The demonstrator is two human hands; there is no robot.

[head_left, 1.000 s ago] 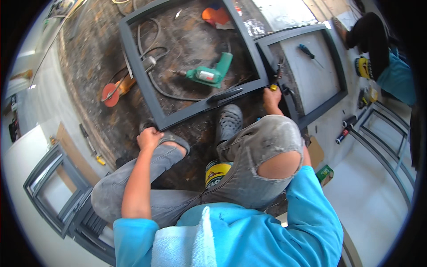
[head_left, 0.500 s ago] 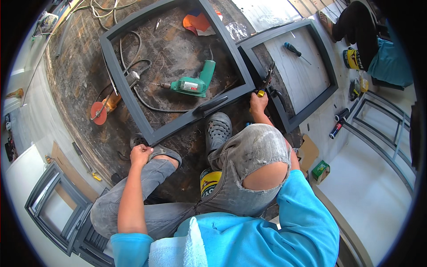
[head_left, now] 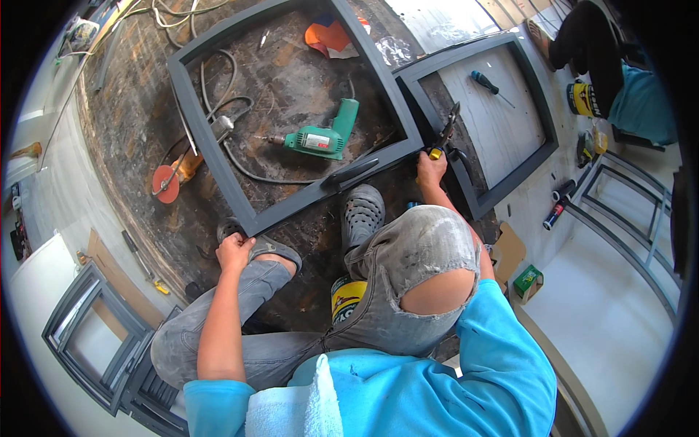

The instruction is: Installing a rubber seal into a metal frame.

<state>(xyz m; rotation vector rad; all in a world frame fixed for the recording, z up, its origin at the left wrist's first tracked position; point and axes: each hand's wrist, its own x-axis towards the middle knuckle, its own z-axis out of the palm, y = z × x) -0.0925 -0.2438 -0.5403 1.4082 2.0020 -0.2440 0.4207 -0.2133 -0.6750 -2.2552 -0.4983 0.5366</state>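
My right hand (head_left: 431, 169) is closed around a plier-like hand tool (head_left: 446, 134) with a yellow-and-black handle; its dark jaws point away from me over the smaller grey frame. At the near left corner of the large grey frame (head_left: 287, 206), my left hand (head_left: 234, 253) has its fingers curled in a pinch. Whatever lies between them is too small to make out. The large frame has a dark handle (head_left: 351, 173) on its near bar. The smaller grey frame (head_left: 513, 182) lies to its right, close against it.
Inside the large frame's opening lie a green drill (head_left: 320, 138) and an orange cloth (head_left: 331, 38). A grinder with a red disc (head_left: 166, 183) sits left. A screwdriver (head_left: 485, 82) rests within the smaller frame. Another person's leg and blue clothing (head_left: 644, 105) show far right, beside a yellow-and-black bucket (head_left: 580, 100).
The whole view has shifted slightly, so everything appears a little further right. Both hands keep nearly the same places and grips.
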